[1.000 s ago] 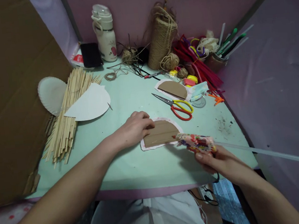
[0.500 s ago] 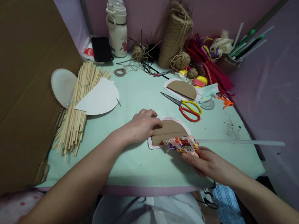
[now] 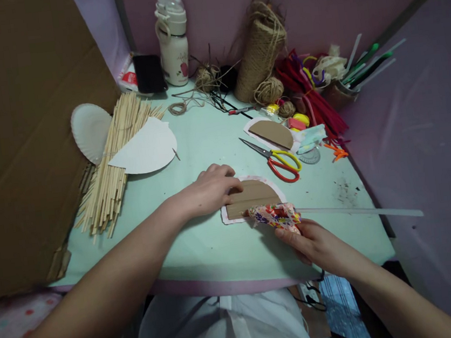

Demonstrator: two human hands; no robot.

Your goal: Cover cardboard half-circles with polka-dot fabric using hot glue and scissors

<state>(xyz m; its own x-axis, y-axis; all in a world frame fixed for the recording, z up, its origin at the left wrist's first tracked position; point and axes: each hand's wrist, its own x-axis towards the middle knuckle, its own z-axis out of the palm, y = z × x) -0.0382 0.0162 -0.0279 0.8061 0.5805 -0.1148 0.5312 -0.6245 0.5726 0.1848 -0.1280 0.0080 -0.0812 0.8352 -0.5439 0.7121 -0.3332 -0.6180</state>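
On the table lies a brown cardboard half-circle (image 3: pixel 256 191) backed by a larger pale sheet with a wavy edge. My left hand (image 3: pixel 215 189) rests at its left side, bent fingertips touching the cardboard, thumb and fingers apart. In my right hand (image 3: pixel 309 241) is a hot glue gun (image 3: pixel 274 215) with a colourful floral covering, closed fingers around its handle. A long translucent glue stick (image 3: pixel 360 210) sticks out of its back to the right. Its nozzle is over the cardboard's lower straight edge; whether it touches cannot be made out.
Scissors (image 3: pixel 276 160) and a second cardboard half-circle (image 3: pixel 272 134) lie beyond the work. Thin wooden sticks (image 3: pixel 108 177) with white paper (image 3: pixel 148 150) on top are at left. A bottle (image 3: pixel 174 50), twine spool (image 3: pixel 259 51) and cup of glue sticks (image 3: pixel 341 90) stand at the back.
The whole view has shifted slightly. The glue gun's nozzle stays near the cardboard's lower edge, and both hands keep nearly the same pose.
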